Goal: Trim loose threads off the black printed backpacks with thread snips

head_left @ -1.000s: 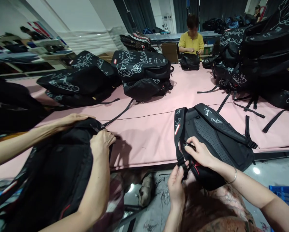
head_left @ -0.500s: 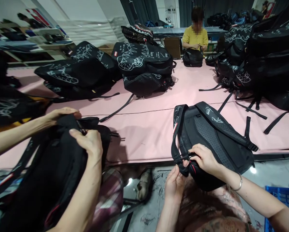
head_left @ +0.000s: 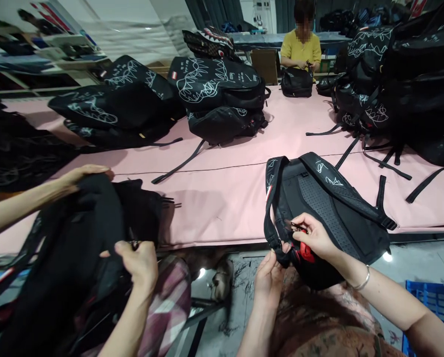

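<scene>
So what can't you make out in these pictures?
All in the head view:
Backpack's front: hidden behind its back panel.
Tool in right hand: small, blurred.
Strap at left hand: partly hidden by fingers.
Other person's black bag: cut off by left edge.
Blue crate: cut off by right edge.

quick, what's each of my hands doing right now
left hand: closed, pinching backpack strap near its lower end
right hand: closed on small dark tool, maybe snips
</scene>
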Tool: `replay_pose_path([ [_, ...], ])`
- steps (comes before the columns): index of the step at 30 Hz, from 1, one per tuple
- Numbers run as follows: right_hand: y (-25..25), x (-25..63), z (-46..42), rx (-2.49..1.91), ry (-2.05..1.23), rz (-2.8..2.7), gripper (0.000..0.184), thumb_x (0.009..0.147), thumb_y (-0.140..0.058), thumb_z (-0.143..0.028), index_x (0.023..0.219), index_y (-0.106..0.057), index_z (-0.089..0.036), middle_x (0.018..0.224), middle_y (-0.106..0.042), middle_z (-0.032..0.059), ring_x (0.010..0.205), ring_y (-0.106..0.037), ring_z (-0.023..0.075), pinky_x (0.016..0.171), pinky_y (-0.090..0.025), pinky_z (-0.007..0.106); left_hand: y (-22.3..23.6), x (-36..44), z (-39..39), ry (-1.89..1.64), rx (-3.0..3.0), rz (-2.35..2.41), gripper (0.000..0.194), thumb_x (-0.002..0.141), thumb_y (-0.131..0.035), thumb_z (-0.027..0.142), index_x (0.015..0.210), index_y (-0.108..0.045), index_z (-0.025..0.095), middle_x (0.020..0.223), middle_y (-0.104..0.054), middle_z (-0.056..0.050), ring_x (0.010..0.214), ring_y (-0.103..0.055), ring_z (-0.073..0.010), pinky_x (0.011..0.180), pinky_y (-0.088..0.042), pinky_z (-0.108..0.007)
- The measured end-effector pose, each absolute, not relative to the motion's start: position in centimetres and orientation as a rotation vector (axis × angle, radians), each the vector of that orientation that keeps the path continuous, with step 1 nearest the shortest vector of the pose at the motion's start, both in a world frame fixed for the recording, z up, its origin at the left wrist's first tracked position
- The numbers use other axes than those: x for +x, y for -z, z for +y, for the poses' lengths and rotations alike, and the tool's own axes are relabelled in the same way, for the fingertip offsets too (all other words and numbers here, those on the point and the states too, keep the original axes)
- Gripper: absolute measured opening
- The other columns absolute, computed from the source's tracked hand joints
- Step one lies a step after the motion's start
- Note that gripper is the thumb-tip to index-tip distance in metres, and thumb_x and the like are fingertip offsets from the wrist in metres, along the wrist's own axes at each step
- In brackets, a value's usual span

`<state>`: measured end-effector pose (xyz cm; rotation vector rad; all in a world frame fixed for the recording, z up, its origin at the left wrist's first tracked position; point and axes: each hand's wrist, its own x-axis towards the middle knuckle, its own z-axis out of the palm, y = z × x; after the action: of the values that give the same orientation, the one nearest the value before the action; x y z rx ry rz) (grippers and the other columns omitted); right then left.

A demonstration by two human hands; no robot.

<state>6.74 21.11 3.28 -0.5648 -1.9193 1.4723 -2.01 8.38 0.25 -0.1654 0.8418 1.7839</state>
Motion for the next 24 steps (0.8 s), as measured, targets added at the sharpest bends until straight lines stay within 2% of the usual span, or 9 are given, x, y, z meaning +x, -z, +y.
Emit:
replay_pose_path([
  [4,-3.1,7.6,22.2,-0.503,-1.184,-2.143,0.009,0.078,-0.054,-0.015,0.085,-0.057,-0.019,0.084,-0.057,0.0034,0.079,-0.053,0.0169,0.073,-0.043,0.03,-0.1,-2.1,8.3,-1.782,-0.187,0.84,0.022,0.078,-0.059,0.018,0.098,-0.065,0.013,0.091,-0.07,-0.01,0.09,-0.064,-0.0183,0.084,-0.048,-0.029],
  [8,-2.0,8.5,22.6,-0.4,-0.926,-2.317,0.012,0.082,-0.049,-0.015,0.091,-0.058,-0.018,0.086,-0.058,0.0063,0.084,-0.053,0.0191,0.078,-0.043,0.034,-0.2,-2.1,8.4,-1.768,-0.198,0.84,0.021,0.078,-0.058,0.017,0.096,-0.066,0.013,0.09,-0.071,-0.01,0.089,-0.064,-0.0177,0.085,-0.047,-0.029],
  [12,-2.0,8.3,22.3,-0.386,-0.856,-2.395,0.014,0.085,-0.047,-0.018,0.093,-0.058,-0.017,0.088,-0.058,0.007,0.086,-0.052,0.0193,0.078,-0.044,0.034,-0.4,-2.0,8.4,-1.757,-0.162,0.837,0.02,0.077,-0.06,0.019,0.095,-0.067,0.013,0.09,-0.071,-0.009,0.091,-0.064,-0.0179,0.086,-0.046,-0.029],
  [19,-2.7,7.8,22.0,-0.44,-0.799,-2.444,0.013,0.085,-0.046,-0.016,0.085,-0.058,-0.017,0.083,-0.058,0.0061,0.081,-0.052,0.0189,0.076,-0.043,0.033,-0.7,-1.9,8.4,-1.764,-0.11,0.851,0.023,0.074,-0.063,0.021,0.096,-0.067,0.013,0.09,-0.071,-0.008,0.091,-0.063,-0.0184,0.086,-0.044,-0.027],
  [24,-3.2,7.8,21.4,-0.404,-0.714,-2.484,0.014,0.086,-0.045,-0.018,0.091,-0.058,-0.017,0.087,-0.058,0.0077,0.084,-0.051,0.0195,0.077,-0.043,0.033,-0.7,-1.9,8.5,-1.758,-0.099,0.874,0.023,0.074,-0.063,0.022,0.094,-0.067,0.012,0.089,-0.07,-0.009,0.085,-0.064,-0.0178,0.08,-0.046,-0.026],
])
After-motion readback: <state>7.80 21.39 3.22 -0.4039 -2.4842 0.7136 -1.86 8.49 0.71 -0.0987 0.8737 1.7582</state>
